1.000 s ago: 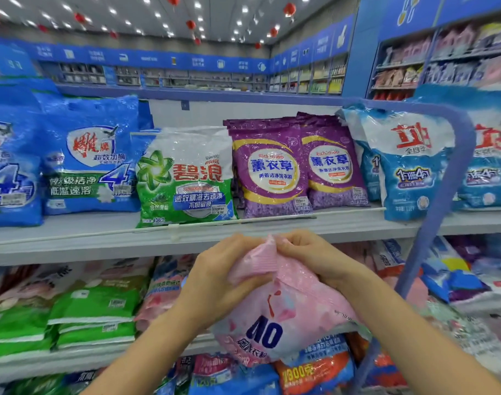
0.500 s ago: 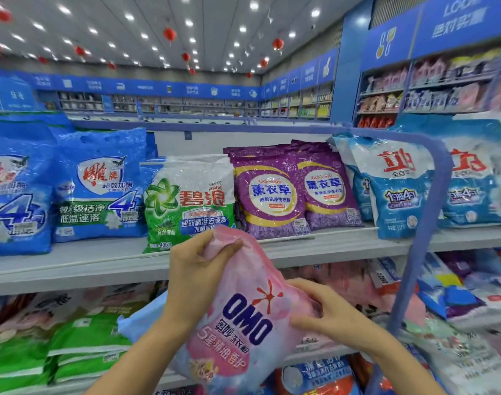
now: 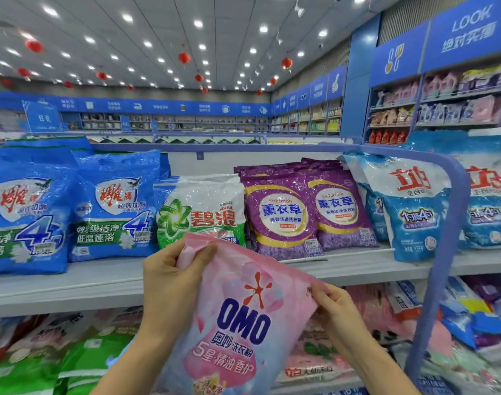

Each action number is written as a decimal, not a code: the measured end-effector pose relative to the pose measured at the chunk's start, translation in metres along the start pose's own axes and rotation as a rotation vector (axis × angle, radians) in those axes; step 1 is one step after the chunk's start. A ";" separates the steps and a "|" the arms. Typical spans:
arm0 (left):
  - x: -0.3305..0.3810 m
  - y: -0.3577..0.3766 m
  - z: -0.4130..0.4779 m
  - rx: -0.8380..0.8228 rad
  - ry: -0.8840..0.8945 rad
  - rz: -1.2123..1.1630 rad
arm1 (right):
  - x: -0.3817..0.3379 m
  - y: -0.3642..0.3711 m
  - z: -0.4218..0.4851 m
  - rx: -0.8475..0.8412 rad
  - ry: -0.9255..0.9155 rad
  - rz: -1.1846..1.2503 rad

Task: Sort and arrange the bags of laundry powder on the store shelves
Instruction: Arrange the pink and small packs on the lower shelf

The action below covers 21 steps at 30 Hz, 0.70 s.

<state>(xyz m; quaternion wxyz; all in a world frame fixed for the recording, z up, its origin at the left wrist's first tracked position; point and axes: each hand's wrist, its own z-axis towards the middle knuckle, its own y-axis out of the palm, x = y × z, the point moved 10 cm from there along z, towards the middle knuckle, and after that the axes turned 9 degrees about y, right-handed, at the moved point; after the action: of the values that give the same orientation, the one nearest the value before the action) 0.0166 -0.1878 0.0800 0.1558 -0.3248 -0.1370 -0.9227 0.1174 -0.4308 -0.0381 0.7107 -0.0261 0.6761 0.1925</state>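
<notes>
Both hands hold the pink OMO bag [image 3: 243,317] upright, left hand [image 3: 172,283] pinching its top corner, right hand [image 3: 339,312] pinching its side, before the grey shelf [image 3: 101,283] of powder bags.

bright | ceiling spotlights [image 3: 198,23] | edges bowed | lower corners blurred

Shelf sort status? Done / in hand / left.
Done: on the top shelf, blue bags, the green-white bag, purple bags and pale blue bags stand upright, grouped by brand. In hand: the pink OMO bag, left hand gripping its top corner, right hand pinching its right edge; not yet shelved. Left: place it, then probably tidy the level below, where green bags and mixed bags lie jumbled.
</notes>
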 end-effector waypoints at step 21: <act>-0.079 -0.052 0.016 0.142 -0.332 -0.283 | -0.186 0.085 0.054 -0.122 -0.222 -0.596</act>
<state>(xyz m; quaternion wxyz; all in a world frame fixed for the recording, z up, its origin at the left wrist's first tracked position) 0.0647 -0.1184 0.0333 0.0226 -0.4382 -0.2694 -0.8573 0.1399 -0.3808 0.1655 0.8024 -0.2444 0.5442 0.0179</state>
